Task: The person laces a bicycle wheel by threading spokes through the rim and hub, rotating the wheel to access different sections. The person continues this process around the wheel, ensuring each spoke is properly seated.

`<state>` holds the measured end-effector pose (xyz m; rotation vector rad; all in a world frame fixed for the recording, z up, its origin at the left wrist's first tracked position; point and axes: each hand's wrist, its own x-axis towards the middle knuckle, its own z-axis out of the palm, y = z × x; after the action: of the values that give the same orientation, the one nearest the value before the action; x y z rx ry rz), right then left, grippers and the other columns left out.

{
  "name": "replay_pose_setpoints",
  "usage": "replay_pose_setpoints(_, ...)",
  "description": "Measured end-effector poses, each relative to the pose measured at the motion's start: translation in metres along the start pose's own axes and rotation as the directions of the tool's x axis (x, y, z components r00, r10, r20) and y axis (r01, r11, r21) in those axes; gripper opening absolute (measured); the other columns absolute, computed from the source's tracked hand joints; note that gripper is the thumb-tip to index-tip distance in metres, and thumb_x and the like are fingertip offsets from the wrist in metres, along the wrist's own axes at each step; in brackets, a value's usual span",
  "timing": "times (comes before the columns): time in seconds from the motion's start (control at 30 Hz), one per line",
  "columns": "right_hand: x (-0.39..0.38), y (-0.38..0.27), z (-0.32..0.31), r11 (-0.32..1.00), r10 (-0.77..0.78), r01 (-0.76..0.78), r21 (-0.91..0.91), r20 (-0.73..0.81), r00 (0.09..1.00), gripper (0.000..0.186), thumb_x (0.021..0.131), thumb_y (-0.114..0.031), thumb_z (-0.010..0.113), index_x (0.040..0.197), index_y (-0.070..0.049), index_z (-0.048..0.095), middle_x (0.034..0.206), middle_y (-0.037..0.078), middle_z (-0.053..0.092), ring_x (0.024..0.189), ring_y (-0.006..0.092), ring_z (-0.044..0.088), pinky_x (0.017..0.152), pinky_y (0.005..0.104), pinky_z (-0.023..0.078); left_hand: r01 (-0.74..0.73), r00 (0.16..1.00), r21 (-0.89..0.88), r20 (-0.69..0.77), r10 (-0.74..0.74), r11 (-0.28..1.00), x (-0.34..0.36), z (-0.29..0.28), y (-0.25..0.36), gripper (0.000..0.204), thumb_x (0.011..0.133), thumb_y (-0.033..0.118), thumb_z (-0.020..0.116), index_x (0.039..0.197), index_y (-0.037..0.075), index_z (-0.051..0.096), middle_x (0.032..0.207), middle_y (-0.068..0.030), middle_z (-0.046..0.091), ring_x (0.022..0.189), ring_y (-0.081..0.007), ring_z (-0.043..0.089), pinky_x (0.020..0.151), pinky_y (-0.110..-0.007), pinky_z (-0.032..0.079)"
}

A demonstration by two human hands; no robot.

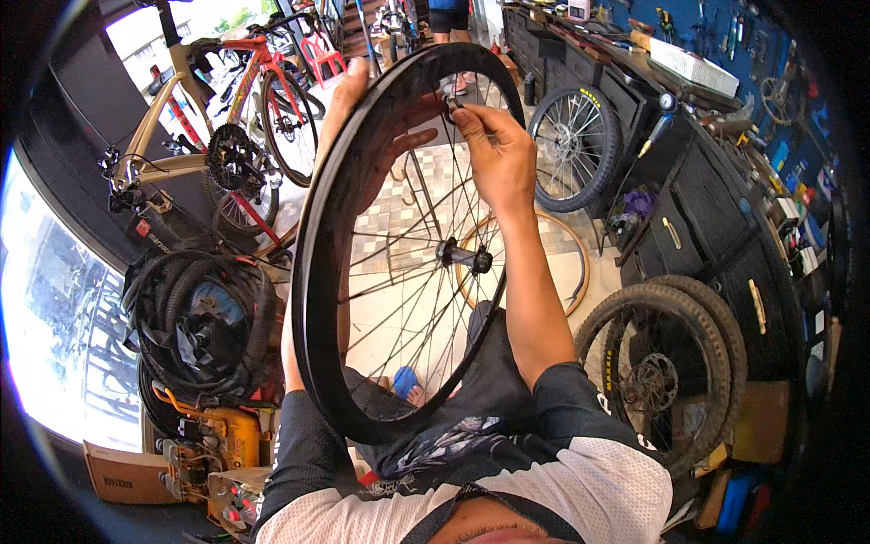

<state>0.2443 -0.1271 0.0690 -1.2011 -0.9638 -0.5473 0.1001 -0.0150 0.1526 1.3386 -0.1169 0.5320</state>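
A black deep-rimmed bicycle wheel is upright in front of me, tilted slightly, with spokes around a dark hub. My left hand grips its upper left from behind, thumb along the outer edge and fingers showing inside the rim. My right hand pinches a small piece at the inner upper rim, probably the valve; it is too small to make out clearly. Both forearms come up either side of the wheel. My blue sandal shows below through the spokes.
Bicycles stand back left, above coiled tyres and a yellow machine. A wheel leans on dark cabinets at right, more wheels nearer. A tan tyre lies behind mine. Another person stands at the back.
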Motion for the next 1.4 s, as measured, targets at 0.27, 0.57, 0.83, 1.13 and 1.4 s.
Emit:
replay_pose_setpoints(0.27,0.005,0.025,-0.022,0.511,0.598,-0.562,0.65,0.2,0.776,0.031,0.108,-0.018,0.062,0.136,-0.004,0.06,0.094,0.005,0.067,0.076,0.0117,0.065,0.056,0.0256,0.053,-0.31,0.947,0.307,0.183,0.264,0.9,0.012,-0.022,-0.039,0.081,0.106,0.066,0.045,0.157,0.003,0.048,0.156,-0.0183,0.056,0.142,-0.0322,0.057,0.12,-0.051,0.042)
replay_pose_setpoints(0.57,-0.029,0.023,-0.046,0.684,0.434,-0.595,0.423,0.419,0.797,0.026,0.102,-0.028,0.075,0.111,-0.004,0.074,0.087,0.0,0.069,0.079,0.0066,0.061,0.07,0.0253,0.05,-0.085,0.988,0.263,-0.106,0.116,0.961,0.032,0.016,-0.043,0.046,0.106,0.041,0.064,0.137,0.006,0.066,0.129,-0.0068,0.07,0.114,-0.0182,0.065,0.103,-0.039,0.048)
replay_pose_setpoints(0.83,-0.03,-0.009,-0.031,0.984,0.175,-0.178,-0.012,0.254,0.951,0.032,0.101,-0.033,0.076,0.094,-0.002,0.077,0.08,0.01,0.072,0.073,0.0116,0.064,0.066,0.0297,0.049,-0.132,0.979,0.238,-0.123,0.165,0.962,0.036,0.017,-0.05,0.043,0.1,0.041,0.074,0.127,0.007,0.071,0.12,-0.0062,0.07,0.109,-0.0182,0.063,0.097,-0.038,0.05)
replay_pose_setpoints(1.13,-0.027,-0.021,-0.017,0.98,0.194,-0.178,-0.094,0.208,0.959,0.033,0.102,-0.038,0.072,0.091,-0.006,0.069,0.07,0.016,0.071,0.065,0.0377,0.072,0.058,0.0466,0.051,-0.116,0.99,0.194,-0.057,0.129,0.974,0.02,0.005,-0.036,0.046,0.103,0.038,0.068,0.135,0.006,0.067,0.133,-0.009,0.068,0.114,-0.0187,0.064,0.104,-0.041,0.049)
replay_pose_setpoints(1.4,-0.036,-0.026,-0.012,0.986,0.075,-0.044,-0.158,0.193,0.978,0.032,0.104,-0.03,0.07,0.086,-0.005,0.061,0.073,0.016,0.069,0.064,0.0398,0.069,0.057,0.0481,0.051,-0.176,0.966,0.029,-0.187,0.179,0.984,0.028,0.002,-0.039,0.018,0.097,0.022,0.078,0.112,0.013,0.075,0.109,0.0002,0.074,0.104,-0.013,0.065,0.096,-0.04,0.052)
